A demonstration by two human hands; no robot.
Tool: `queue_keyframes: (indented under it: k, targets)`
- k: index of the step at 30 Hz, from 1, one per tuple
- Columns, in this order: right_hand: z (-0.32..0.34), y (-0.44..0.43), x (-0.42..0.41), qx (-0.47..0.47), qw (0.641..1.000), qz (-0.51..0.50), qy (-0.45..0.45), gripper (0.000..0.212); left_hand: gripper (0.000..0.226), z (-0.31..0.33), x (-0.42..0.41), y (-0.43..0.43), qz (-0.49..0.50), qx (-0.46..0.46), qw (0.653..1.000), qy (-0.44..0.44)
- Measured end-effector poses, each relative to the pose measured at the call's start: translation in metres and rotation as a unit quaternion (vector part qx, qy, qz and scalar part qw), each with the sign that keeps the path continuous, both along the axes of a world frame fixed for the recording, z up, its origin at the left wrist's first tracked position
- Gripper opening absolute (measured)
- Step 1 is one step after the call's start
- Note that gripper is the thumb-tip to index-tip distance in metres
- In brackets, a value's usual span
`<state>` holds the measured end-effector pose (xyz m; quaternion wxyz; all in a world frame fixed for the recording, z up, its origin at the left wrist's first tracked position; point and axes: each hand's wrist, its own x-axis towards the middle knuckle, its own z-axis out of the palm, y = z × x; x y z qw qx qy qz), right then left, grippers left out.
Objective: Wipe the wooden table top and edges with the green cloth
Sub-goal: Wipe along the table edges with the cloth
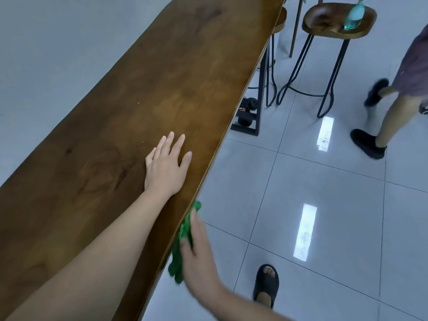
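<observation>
A person's left arm stretches across the long wooden surface (162,77), the left hand (165,169) lying palm down on the top near its right-hand edge (222,154), fingers straight and slightly spread, its grip fully open and holding nothing. The right hand (199,256) reaches in from below the frame along the outside of that edge, its back to the camera. Its fingers lie nearly straight, the grip flattened and pressing the green cloth (183,235) against the side of the edge. The bunched cloth shows ahead of the fingertips and hangs beneath the palm.

To the right of the edge lies an open stretch of glossy tiled floor (324,205), where the person's sandalled foot (266,283) stands. Farther along, a wooden stool (324,19) carries a tilted green bottle (353,16), and a passer-by's legs (393,112) cross the floor well apart from the surface.
</observation>
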<state>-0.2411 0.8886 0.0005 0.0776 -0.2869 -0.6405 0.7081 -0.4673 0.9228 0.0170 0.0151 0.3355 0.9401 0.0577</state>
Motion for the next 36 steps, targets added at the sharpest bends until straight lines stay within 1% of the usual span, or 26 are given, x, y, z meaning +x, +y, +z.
queue_keyframes:
  k: [2, 5, 8, 11, 13, 18, 22, 26, 31, 36]
  targets:
    - [-0.015, 0.044, -0.030, 0.034, 0.999, -0.039, 0.011, 0.069, 0.066, 0.000, -0.001, 0.000, -0.001, -0.003, 1.000, -0.008]
    - [-0.027, 0.132, -0.080, 0.080, 0.995, -0.059, 0.013, 0.075, 0.067, 0.001, -0.002, 0.000, -0.004, -0.004, 1.000, -0.013]
    - [-0.024, 0.200, -0.114, 0.065, 0.995, -0.077, 0.005, 0.079, 0.070, 0.002, -0.002, 0.000, -0.002, -0.008, 1.000, -0.013]
    - [-0.010, 0.217, -0.121, 0.056, 0.994, -0.091, 0.012, 0.080, 0.071, 0.004, -0.003, 0.001, 0.004, 0.002, 0.999, -0.036]
    - [-0.003, 0.213, -0.117, 0.060, 0.994, -0.090, 0.016, 0.077, 0.070, 0.010, -0.004, -0.003, 0.011, 0.024, 0.998, -0.058]
    - [0.007, 0.205, -0.111, 0.055, 0.994, -0.098, 0.003, 0.073, 0.063, 0.032, 0.013, -0.043, 0.025, 0.065, 0.995, -0.066]
    - [0.003, 0.186, -0.100, 0.047, 0.994, -0.096, 0.009, 0.073, 0.061, 0.041, 0.045, -0.102, 0.036, 0.063, 0.994, -0.078]
    - [-0.007, 0.157, -0.086, 0.040, 0.995, -0.093, 0.003, 0.078, 0.061, 0.038, 0.079, -0.173, 0.046, 0.055, 0.993, -0.093]
    - [-0.004, 0.080, -0.054, 0.062, 0.993, -0.100, 0.005, 0.074, 0.061, 0.027, 0.125, -0.265, 0.054, 0.060, 0.992, -0.095]
    - [-0.013, -0.031, -0.005, 0.076, 0.993, -0.090, 0.003, 0.080, 0.059, 0.018, 0.172, -0.359, 0.039, 0.069, 0.994, -0.080]
